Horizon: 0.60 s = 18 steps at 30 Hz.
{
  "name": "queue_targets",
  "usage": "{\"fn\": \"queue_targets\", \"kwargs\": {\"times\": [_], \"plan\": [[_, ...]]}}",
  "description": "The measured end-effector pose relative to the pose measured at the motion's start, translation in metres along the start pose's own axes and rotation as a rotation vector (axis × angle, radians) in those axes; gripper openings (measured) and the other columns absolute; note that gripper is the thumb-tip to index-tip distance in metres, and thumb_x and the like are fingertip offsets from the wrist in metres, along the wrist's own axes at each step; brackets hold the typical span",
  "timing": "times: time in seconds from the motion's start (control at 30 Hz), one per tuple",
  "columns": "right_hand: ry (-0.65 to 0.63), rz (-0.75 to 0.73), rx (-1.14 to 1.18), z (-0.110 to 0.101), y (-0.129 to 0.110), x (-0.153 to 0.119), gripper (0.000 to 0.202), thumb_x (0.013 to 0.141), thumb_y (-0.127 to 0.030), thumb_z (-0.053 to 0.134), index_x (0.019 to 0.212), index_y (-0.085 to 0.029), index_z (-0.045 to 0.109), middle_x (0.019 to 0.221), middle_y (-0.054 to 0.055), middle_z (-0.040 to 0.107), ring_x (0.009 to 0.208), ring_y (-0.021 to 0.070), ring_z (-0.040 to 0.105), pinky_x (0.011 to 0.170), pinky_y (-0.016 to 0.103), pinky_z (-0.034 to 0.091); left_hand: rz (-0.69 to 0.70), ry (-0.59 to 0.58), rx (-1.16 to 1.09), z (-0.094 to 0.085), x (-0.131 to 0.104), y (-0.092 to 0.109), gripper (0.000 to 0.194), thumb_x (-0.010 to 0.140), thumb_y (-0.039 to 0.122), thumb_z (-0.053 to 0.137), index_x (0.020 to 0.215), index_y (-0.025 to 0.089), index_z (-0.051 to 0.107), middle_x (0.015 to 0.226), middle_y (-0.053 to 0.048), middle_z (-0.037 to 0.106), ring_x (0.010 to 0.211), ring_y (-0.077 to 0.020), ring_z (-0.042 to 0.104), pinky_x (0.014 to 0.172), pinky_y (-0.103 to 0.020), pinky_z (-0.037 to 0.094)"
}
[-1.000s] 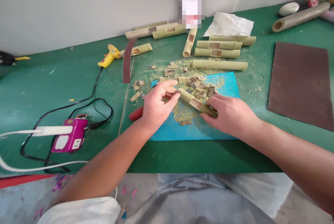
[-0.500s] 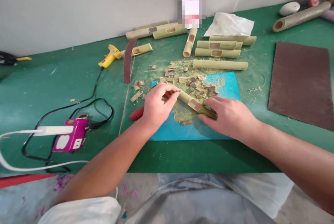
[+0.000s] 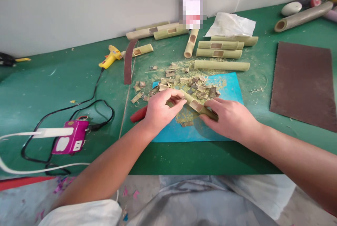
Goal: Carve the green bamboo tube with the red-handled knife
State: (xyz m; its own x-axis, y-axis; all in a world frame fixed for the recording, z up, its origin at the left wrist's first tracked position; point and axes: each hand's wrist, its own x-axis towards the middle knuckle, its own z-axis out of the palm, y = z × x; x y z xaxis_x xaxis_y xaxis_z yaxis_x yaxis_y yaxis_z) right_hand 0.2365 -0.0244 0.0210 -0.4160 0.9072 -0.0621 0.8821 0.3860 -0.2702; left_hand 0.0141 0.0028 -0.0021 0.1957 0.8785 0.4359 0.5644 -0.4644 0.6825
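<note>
A short bamboo tube (image 3: 195,104) with a rectangular opening cut in its upper side lies slanted over a blue sheet (image 3: 221,131). My right hand (image 3: 228,118) grips its lower right end between thumb and fingers. At the upper left end, my left hand (image 3: 165,108) closes thumb and fingertips around the tube. Whether those fingertips also pinch something small is hidden from me. Scraps of torn brown sandpaper (image 3: 201,87) and yellowish dust lie just beyond both hands. A red handle (image 3: 138,114) pokes out beside my left wrist.
More cut bamboo tubes (image 3: 219,53) lie at the back of the green table (image 3: 147,159). A yellow glue gun (image 3: 110,57) and a purple power adapter (image 3: 71,136) with cables occupy the left. Brown sandpaper (image 3: 302,85) lies right; a white cloth (image 3: 231,25) sits behind.
My left fingertips have shifted slightly right along the upper end of the bamboo tube. The tube and my right hand stay almost where they were.
</note>
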Motion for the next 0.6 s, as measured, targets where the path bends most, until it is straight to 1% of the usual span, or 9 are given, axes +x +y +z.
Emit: {"fn": "queue_targets", "kwargs": {"times": [0.17,0.3,0.43,0.6], "plan": [[0.011,0.001,-0.008,0.0003,0.0004,0.0003,0.028,0.092,-0.039,0.051,0.095,-0.017,0.069,0.085,0.008,0.07,0.072,0.0206,0.063,0.061,0.031,0.033,0.011,-0.012,-0.001,-0.0004,0.0001,-0.0019,0.007,0.084,0.016,0.073,0.091,0.018,0.072,0.085,-0.001,0.078,0.071,-0.0129,0.073,0.072,-0.024,0.06],[0.015,-0.002,-0.009,0.0003,-0.0002,0.0008,0.027,0.092,-0.038,0.052,0.094,-0.017,0.068,0.084,0.008,0.07,0.073,0.0209,0.063,0.061,0.031,0.033,0.1,-0.014,0.054,-0.0015,0.0009,-0.0014,0.001,0.086,0.017,0.072,0.086,0.019,0.072,0.084,-0.002,0.077,0.076,-0.0141,0.072,0.074,-0.025,0.059],[0.008,-0.002,-0.012,0.0007,-0.0015,0.0009,0.025,0.091,-0.038,0.054,0.093,-0.018,0.067,0.084,0.008,0.07,0.075,0.021,0.064,0.061,0.031,0.033,0.146,-0.034,0.078,-0.001,0.0013,-0.0014,0.009,0.089,0.018,0.069,0.081,0.019,0.071,0.081,-0.002,0.076,0.077,-0.0146,0.071,0.074,-0.027,0.057],[-0.028,0.005,-0.008,-0.0001,-0.003,-0.0001,0.025,0.092,-0.039,0.054,0.094,-0.017,0.066,0.087,0.008,0.071,0.078,0.0216,0.065,0.062,0.031,0.033,0.165,-0.03,0.101,-0.0008,0.0029,-0.0055,0.004,0.088,0.017,0.07,0.085,0.019,0.072,0.082,-0.002,0.075,0.077,-0.015,0.069,0.072,-0.027,0.055]]}}
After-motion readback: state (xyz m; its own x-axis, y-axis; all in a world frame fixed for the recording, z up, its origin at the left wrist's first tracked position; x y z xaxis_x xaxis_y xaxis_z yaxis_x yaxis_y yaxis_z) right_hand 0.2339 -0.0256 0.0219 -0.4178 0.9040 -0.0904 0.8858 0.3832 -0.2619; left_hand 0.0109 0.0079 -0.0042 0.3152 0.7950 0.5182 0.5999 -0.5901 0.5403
